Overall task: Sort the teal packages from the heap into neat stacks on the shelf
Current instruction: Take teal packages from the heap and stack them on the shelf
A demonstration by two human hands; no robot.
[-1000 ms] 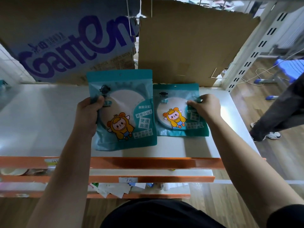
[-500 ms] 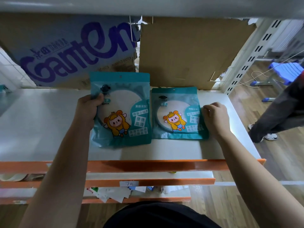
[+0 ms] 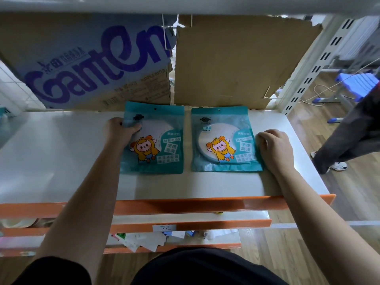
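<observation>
Two teal packages with a cartoon figure lie side by side on the white shelf (image 3: 61,161). My left hand (image 3: 120,130) grips the upper left edge of the left package (image 3: 162,153), thumb on top. The right package (image 3: 226,149) lies flat near the shelf's right end. My right hand (image 3: 275,149) rests on the shelf with curled fingers touching that package's right edge. No heap of packages is in view.
Cardboard sheets, one printed in purple letters (image 3: 98,64) and one plain brown (image 3: 236,64), stand behind the shelf. An orange rail (image 3: 185,206) fronts it; lower shelves hold papers. A person's leg (image 3: 347,140) and a blue stool (image 3: 357,83) are on the right.
My left hand has lowered its package onto the shelf, beside the right one. My right hand slid off the right package to its right edge.
</observation>
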